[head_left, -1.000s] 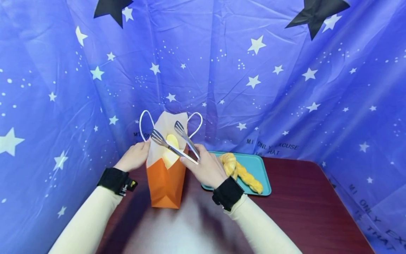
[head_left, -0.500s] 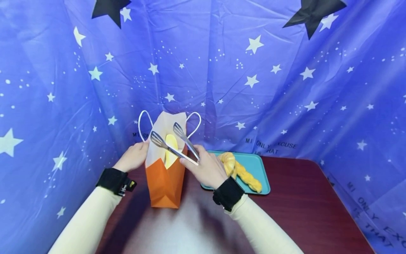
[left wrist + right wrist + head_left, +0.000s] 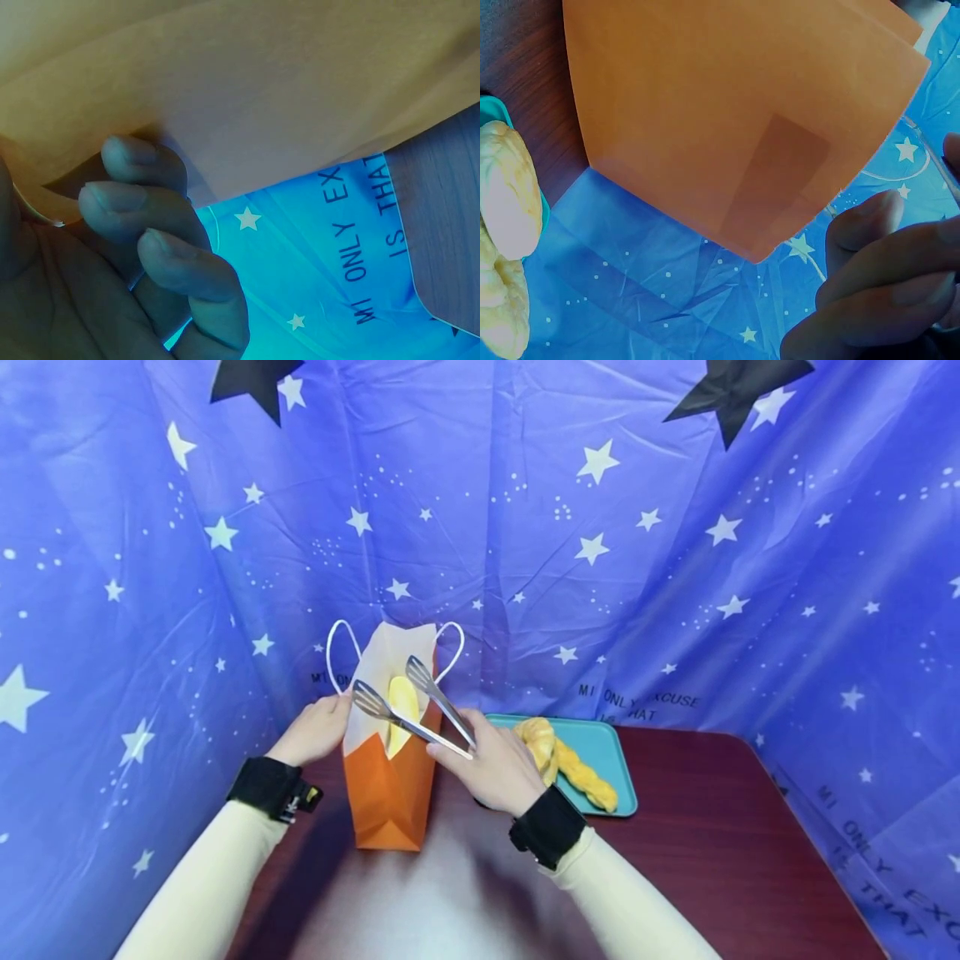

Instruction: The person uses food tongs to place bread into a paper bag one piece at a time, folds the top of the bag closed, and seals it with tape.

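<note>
1. Head view: A person's left hand pinches the rim of an orange paper bag, which stands upright on a dark red table. The right hand grips metal tongs, their tips spread apart above a yellow bread piece inside the bag's mouth. Beside it, a teal tray holds two breads.
2. Left wrist view: Curled fingers meet the bag's edge.
3. Right wrist view: Bent fingers sit near the bag; their hold is partly cropped.
</note>
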Demonstrator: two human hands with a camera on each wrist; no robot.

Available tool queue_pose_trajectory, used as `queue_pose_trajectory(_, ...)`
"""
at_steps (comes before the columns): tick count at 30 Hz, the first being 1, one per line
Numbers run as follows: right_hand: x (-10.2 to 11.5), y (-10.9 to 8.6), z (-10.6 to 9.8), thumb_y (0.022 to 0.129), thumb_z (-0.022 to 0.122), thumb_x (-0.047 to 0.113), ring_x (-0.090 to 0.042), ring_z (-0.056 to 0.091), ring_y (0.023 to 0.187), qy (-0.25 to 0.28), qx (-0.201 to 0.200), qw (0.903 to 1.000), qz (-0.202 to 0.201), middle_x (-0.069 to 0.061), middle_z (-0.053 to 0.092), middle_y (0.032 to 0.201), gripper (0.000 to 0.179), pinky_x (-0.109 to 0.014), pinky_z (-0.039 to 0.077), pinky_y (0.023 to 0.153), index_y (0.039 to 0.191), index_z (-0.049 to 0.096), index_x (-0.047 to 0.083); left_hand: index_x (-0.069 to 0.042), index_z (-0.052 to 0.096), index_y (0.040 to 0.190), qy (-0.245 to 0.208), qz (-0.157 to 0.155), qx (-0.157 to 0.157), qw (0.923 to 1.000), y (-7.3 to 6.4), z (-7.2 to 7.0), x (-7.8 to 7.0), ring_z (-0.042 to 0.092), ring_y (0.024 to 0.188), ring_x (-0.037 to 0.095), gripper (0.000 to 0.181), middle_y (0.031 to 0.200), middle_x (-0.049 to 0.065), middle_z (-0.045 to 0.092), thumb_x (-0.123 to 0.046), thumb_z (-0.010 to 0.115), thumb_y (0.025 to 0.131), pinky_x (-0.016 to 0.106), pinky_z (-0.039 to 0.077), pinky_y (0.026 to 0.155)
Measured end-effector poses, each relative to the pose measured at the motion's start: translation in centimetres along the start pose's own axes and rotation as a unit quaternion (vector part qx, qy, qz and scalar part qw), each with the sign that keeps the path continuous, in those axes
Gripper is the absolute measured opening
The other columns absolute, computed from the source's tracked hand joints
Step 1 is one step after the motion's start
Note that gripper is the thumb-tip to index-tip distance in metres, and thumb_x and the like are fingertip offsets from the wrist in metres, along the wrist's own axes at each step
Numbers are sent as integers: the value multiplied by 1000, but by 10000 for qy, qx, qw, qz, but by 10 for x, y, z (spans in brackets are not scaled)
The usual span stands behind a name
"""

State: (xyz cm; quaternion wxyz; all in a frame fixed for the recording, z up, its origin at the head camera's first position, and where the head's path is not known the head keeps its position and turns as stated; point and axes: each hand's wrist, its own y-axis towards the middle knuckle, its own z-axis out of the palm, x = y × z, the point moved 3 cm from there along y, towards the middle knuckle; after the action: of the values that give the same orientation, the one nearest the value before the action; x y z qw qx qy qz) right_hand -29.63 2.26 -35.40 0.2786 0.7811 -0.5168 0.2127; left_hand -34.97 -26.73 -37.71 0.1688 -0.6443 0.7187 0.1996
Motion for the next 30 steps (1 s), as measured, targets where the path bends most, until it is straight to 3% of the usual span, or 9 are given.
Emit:
queue_pose_trajectory(10, -17, -31, -13, 90, 70, 65, -11, 55, 60, 232, 121, 9997, 38, 8, 58, 68, 69, -31, 44, 57, 146, 55, 28, 8, 52, 144, -81, -50, 75, 9999, -1, 1, 2, 50, 137, 51, 75, 145, 34, 54, -46, 10, 113, 64, 40, 115)
queue_pose_trajectory(13, -23, -39, -16, 88, 73, 64, -10, 57, 62, 371, 92, 9992, 92, 9, 60, 71, 67, -30, 45, 58, 143, 57, 30, 8, 49, 148, -119, -68, 95, 9999, -2, 1, 3, 49, 139, 51, 76, 148, 34, 52, -47, 9, 113, 64, 39, 116)
queue_pose_trajectory(20, -42, -62, -27, 84, 75, 68, -11, 53, 58, 397, 107, 9979, 498, 5, 56, 70, 70, -28, 42, 52, 143, 55, 37, 8, 48, 148, -158, -58, 106, 9998, -2, 3, 5, 50, 138, 51, 77, 147, 34, 52, -48, 10, 113, 63, 40, 115)
queue_pose_trajectory(27, -73, -73, -43, 85, 72, 71, -15, 62, 83, 267, -205, 9971, 676, -1, 70, 100, 75, -32, 50, 71, 147, 53, 32, 9, 47, 148, -180, -47, 164, 9997, 1, 1, 1, 50, 138, 50, 77, 147, 34, 52, -48, 9, 113, 63, 40, 115)
queue_pose_trajectory(30, -92, -72, -48, 89, 68, 70, -16, 61, 82, 126, -300, 9961, 817, -6, 69, 104, 76, -32, 49, 71, 150, 52, 27, 9, 48, 148, -183, -55, 167, 9997, 1, 1, 0, 51, 137, 50, 76, 147, 34, 52, -47, 9, 113, 64, 40, 115)
